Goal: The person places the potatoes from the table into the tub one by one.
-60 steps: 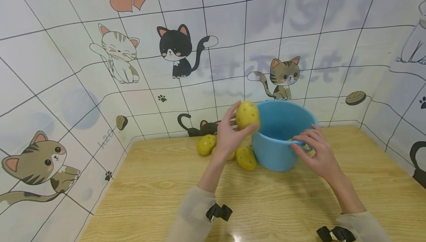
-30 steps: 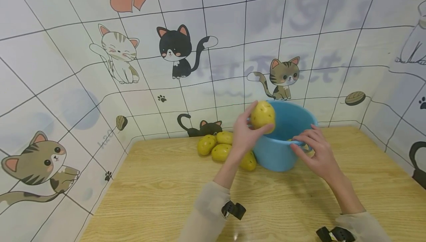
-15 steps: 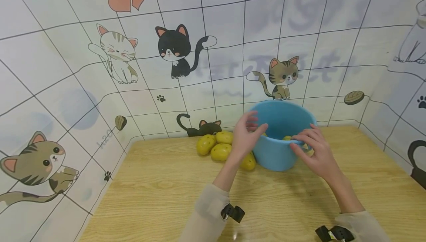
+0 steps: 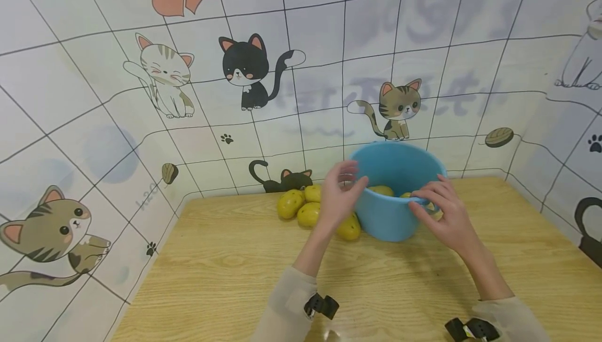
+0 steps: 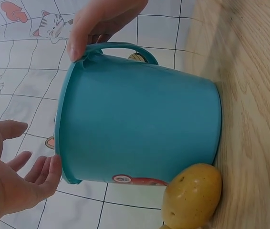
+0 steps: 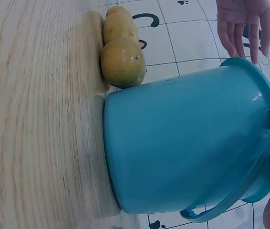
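A blue plastic bucket (image 4: 388,221) stands upright on the wooden table, its side handle turned to the right. My right hand (image 4: 449,216) pinches the bucket's rim near that handle, thumb outside and fingers over the edge. By the left side of the rim hovers my left hand (image 4: 339,195), fingers spread and relaxed, holding nothing. Inside the bucket, tops of yellow potatoes (image 4: 382,190) show above the front rim; the rest are hidden. Several more potatoes (image 4: 290,205) lie left of the bucket. One potato (image 5: 192,195) sits close against the bucket's base in the left wrist view.
The wooden table (image 4: 226,269) ends at a wall (image 4: 320,117) with a cat-pattern covering, close behind the bucket and potatoes. Side walls rise at the left and right. Each wrist carries a black strap (image 4: 322,306) over a light sleeve.
My left hand carried a potato right to the bucket and let it go inside. It has since drawn slightly back left, without the potato. My right hand stays on the rim.
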